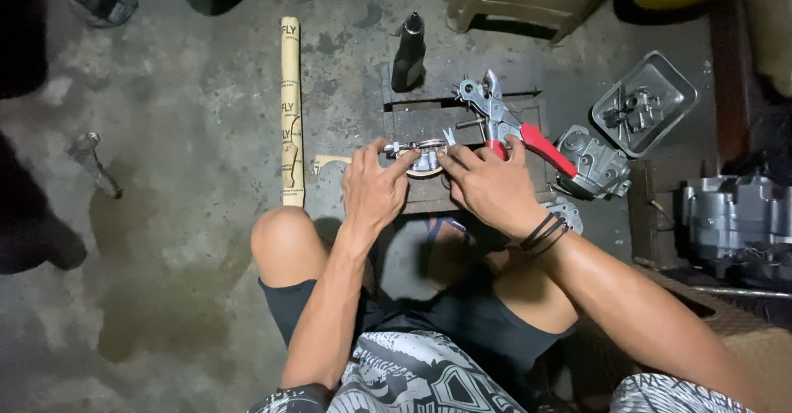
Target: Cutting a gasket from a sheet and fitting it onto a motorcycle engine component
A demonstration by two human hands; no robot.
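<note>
Concrete floor (pixel 165 240), stained and damp-looking in patches, w/ the person squatting over it, knees apart.

Nearest: both hands meet on a low dark wooden block (pixel 429 124). Left hand (pixel 375 188) has fingers curled down, pinching the left side of a small round metal part (pixel 425 159) that lies on the block's front edge. Right hand (pixel 492 186), black bands at the wrist, pinches the same part from the right side w/ thumb and forefinger; can't tell how firm either grip is. The part's details are too small to read.

Just beyond the right hand: red-handled punch pliers (pixel 505 124) lie on the block, handle nearly touching the knuckles. Dark bottle (pixel 408 50) stands at the block's far left corner. Cardboard tube (pixel 290 108) lies on the floor to the left; a grey engine cover (pixel 596 164) and clear tray of small parts (pixel 645 103) sit to the right.

Risks, as I judge: part is small and near the edge, so a slip could drop it btwn the knees onto dirty floor. An elbow swing may knock the pliers off. Dim light makes misalignment likely.
</note>
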